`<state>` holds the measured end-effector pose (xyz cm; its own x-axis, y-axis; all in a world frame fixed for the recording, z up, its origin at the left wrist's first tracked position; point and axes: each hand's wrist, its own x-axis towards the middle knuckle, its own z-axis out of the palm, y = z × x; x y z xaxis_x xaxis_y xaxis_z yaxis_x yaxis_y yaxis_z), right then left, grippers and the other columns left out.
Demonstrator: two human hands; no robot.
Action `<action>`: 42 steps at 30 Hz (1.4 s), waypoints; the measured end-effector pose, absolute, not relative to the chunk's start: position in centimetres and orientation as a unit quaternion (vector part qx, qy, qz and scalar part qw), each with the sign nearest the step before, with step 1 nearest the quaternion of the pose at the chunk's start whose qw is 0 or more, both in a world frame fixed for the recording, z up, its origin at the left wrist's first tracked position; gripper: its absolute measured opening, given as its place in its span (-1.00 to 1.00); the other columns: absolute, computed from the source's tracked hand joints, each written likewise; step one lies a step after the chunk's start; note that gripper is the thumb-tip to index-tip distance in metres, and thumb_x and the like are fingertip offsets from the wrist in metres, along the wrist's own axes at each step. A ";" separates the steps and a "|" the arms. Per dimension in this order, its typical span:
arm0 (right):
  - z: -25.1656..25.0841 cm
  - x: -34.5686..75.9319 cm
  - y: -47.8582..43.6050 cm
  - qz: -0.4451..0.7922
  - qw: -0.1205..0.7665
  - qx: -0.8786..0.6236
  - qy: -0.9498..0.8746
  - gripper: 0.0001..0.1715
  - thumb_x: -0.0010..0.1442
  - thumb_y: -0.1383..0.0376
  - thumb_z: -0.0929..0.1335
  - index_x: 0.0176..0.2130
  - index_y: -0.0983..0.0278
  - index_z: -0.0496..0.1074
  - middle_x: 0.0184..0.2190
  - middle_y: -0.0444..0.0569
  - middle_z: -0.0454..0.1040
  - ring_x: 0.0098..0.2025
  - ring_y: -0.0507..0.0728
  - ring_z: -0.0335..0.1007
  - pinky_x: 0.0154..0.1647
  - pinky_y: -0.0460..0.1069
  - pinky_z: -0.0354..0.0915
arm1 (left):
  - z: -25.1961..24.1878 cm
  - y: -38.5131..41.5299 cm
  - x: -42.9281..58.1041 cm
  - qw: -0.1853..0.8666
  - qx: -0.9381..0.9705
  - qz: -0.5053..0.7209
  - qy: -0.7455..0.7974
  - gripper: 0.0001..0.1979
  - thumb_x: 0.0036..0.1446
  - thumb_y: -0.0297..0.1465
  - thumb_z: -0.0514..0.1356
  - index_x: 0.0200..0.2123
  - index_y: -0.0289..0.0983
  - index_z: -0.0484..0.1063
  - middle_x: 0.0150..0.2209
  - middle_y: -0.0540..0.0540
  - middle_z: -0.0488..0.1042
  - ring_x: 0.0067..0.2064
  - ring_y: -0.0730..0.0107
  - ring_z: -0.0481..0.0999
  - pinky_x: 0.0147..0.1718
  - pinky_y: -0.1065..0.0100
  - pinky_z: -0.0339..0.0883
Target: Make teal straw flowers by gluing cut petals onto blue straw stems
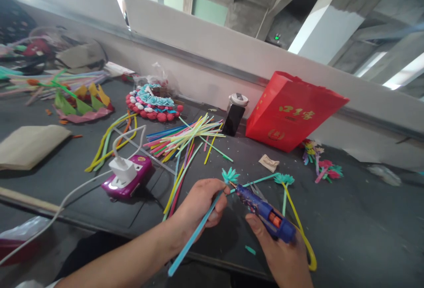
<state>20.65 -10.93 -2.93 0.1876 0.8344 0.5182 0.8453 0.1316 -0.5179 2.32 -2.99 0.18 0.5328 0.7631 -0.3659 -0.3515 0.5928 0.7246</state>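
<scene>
My left hand (202, 202) pinches a light-blue pipe cleaner (194, 237), which slants down toward the table's front edge. At its fingertips is a teal pipe-cleaner flower (230, 175); whether flower and stem are joined is hidden. My right hand (281, 255) grips a dark-blue hot glue gun (263, 210) with an orange part showing in its side. The gun's nozzle points left, close beside the flower and my left fingertips. Just beyond the gun lie a second teal flower (284, 179) and small pliers (257, 191), partly covered. A bent yellow pipe cleaner (300, 219) passes behind my right hand.
Loose pipe cleaners (192, 135) lie mid-table. A purple power strip (141, 171) with a white charger (122, 169) and cable stands left. Farther back are a beaded headpiece (154, 104), a tumbler (238, 99), a phone (233, 120) and a red paper bag (291, 113).
</scene>
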 end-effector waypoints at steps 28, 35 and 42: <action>-1.9 21.5 -11.3 -0.041 0.325 -0.619 -0.714 -0.49 0.23 -0.05 0.29 -0.40 0.25 0.62 -0.60 0.00 0.54 -0.65 0.09 0.38 -0.63 -0.09 0.31 | 0.2 -2.9 2.3 0.836 0.269 0.335 0.341 -0.88 0.07 -0.39 0.08 -0.45 -0.28 0.35 -0.75 0.13 0.14 -0.76 0.63 -0.05 -0.80 0.52 -0.24; -1.5 21.4 -11.2 -0.047 0.343 -0.639 -0.687 -0.48 0.15 -0.10 0.34 -0.43 0.25 0.61 -0.65 -0.01 0.51 -0.66 0.09 0.37 -0.64 -0.09 0.31 | 0.1 -2.9 2.3 0.845 0.264 0.323 0.334 -0.86 0.08 -0.39 0.07 -0.46 -0.29 0.36 -0.75 0.14 0.14 -0.77 0.63 -0.07 -0.80 0.52 -0.25; -1.6 21.5 -10.9 -0.046 0.337 -0.610 -0.716 -0.49 0.22 -0.07 0.30 -0.44 0.24 0.60 -0.63 0.00 0.52 -0.66 0.10 0.39 -0.64 -0.09 0.32 | -0.4 -2.6 2.3 0.850 0.261 0.309 0.338 -0.87 0.08 -0.37 0.08 -0.47 -0.27 0.34 -0.76 0.13 0.14 -0.77 0.62 -0.06 -0.80 0.50 -0.28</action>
